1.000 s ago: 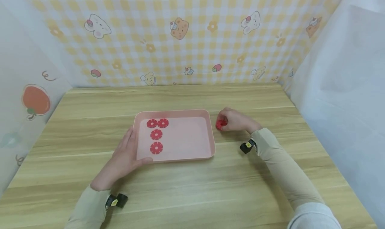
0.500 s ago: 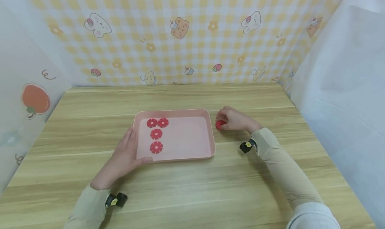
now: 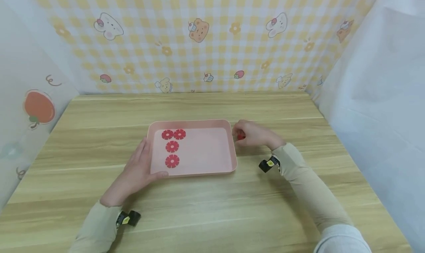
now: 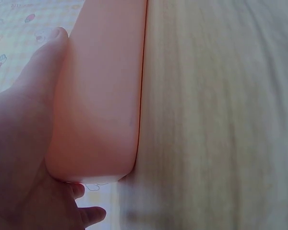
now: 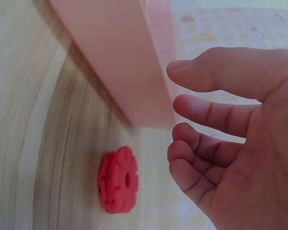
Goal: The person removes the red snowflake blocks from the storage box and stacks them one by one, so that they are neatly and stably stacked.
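My left hand (image 3: pixel 139 168) holds the left end of a pink tray (image 3: pixel 236 160), thumb along the front rim and fingers at the side. In the left wrist view, that hand (image 4: pixel 24 129) lies against the tray's outer wall (image 4: pixel 101 96). Inside the tray lie several red notched discs (image 3: pixel 172 161), two touching at the back left and others in front of them. My right hand (image 3: pixel 255 134) is just beyond the tray's right side, fingers loosely bent. The right wrist view shows its thumb and fingers apart with nothing between them. Below sits a short stack of red notched discs (image 5: pixel 119 181).
Everything stands on a wood-grain table (image 3: pixel 206 212). A yellow checked cloth (image 3: pixel 219 38) hangs behind it, and a white sheet (image 3: pixel 378 98) borders the right side. Black wrist cameras (image 3: pixel 269 164) sit on both wrists.
My right hand has shifted a little left, from over the red disc stack toward the tray's right rim. The left hand, the tray and the discs in it stay in place.
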Demonstrator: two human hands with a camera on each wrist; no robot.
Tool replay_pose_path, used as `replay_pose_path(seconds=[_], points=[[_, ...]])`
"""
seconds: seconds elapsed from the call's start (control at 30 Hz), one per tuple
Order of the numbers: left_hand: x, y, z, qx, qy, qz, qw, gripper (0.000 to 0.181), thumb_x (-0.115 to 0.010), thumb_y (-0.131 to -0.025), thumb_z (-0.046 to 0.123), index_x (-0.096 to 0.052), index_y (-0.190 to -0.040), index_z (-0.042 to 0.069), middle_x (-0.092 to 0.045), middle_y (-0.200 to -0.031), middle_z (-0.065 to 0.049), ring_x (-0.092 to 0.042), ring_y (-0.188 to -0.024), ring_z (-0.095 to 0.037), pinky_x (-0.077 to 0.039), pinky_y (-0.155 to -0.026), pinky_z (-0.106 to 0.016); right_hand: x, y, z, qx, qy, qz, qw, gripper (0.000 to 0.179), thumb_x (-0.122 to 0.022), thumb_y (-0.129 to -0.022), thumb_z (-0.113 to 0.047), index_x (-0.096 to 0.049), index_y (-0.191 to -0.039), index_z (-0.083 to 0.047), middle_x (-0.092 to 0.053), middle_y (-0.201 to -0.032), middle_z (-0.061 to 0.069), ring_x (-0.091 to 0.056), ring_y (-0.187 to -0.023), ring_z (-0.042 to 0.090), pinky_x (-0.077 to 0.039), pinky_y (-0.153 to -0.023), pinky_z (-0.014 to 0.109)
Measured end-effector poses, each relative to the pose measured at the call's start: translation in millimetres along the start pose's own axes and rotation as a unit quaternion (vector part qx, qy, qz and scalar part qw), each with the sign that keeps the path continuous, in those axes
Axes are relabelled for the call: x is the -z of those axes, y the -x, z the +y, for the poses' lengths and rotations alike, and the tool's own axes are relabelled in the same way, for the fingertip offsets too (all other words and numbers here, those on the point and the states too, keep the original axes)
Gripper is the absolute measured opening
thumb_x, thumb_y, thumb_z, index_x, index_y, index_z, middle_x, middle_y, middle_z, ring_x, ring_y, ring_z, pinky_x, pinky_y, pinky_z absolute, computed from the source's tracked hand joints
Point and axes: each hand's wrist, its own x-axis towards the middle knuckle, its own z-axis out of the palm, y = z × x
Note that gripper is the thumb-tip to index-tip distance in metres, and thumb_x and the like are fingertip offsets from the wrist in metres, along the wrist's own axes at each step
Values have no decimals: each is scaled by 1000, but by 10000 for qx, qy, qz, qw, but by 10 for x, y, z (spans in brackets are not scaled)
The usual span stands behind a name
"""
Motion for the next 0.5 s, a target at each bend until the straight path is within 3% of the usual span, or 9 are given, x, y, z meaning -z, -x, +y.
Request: replay_pose_path(seconds=[0.27,0.5], points=[[7,9,-3,28,46,14,10000,123,-77,-72,53,-1,-151,-3,-3,-157,-26,-8,-142,-46,-18,-107,-71,-2,-42,-212,276,51,-82,9996,18,-68,-84,-13,-63,-98,-4,-56,-84,10,-48,-74,16,-42,-65,27],[-4,-1,-14,6,19,3,10000,124,-76,-72,55,0,-151,-3,-3,-157,-26,-7,-143,-46,-18,-107,-71,18,-200,-463,434,-149,-412,9981,19,-63,-87,-13,-61,-103,-3,-56,-88,9,-49,-81,18,-42,-70,29]])
